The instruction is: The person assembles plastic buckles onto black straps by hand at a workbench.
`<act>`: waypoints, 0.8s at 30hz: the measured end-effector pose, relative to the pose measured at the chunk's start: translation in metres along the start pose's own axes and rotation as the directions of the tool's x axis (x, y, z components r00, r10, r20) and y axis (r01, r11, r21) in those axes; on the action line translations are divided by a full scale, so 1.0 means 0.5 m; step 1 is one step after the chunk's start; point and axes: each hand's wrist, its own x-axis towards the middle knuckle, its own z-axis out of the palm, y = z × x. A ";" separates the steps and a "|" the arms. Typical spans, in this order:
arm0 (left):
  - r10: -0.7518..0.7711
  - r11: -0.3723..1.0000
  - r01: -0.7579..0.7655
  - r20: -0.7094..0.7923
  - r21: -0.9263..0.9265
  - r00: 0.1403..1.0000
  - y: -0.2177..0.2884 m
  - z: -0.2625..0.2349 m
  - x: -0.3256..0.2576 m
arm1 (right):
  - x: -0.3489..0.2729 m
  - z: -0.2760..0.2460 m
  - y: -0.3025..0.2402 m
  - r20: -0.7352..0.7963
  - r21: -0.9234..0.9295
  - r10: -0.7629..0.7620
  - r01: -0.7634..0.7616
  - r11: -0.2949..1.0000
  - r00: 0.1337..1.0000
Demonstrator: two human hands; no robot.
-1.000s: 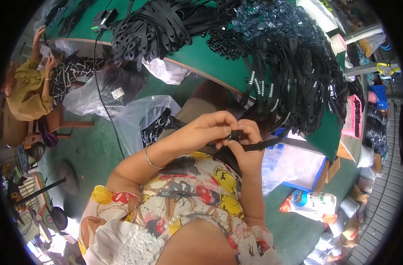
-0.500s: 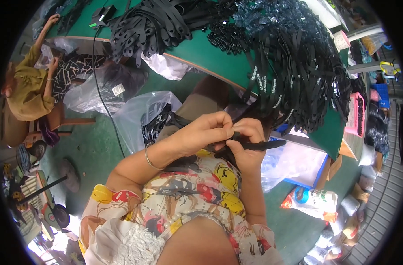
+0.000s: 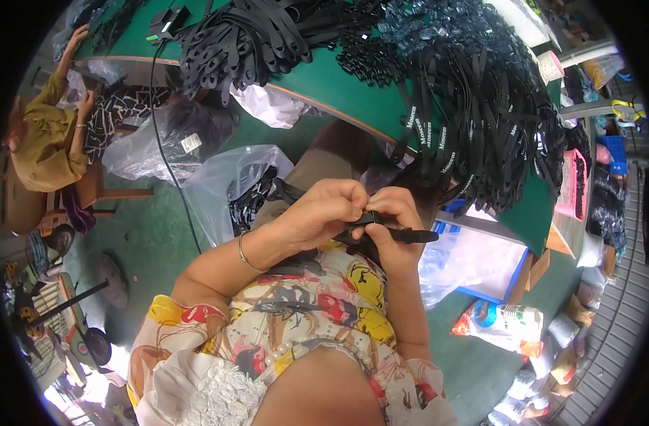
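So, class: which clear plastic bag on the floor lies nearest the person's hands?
The clear bag holding black parts, just left of the left hand; the other bags lie farther away.

Both forearms enter from the lower edge and converge in front of the torso, at the centre of the head view. The left forearm runs up and to the right, wrist slightly flexed, with a thin bangle around the wrist. The left hand [image 3: 323, 209] is curled, back of the hand toward the camera, fingertips pinched together at its right side. The right forearm rises almost vertically along the right side of the body. The right hand [image 3: 394, 226] is closed in a pinch grip, knuckles upward. Fingertips of both hands meet and touch.
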 end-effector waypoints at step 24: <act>0.341 0.688 -0.298 0.068 0.662 0.937 -0.007 0.003 0.008 | -0.007 -0.028 -0.034 -0.100 -0.312 0.360 -0.373 0.874 0.927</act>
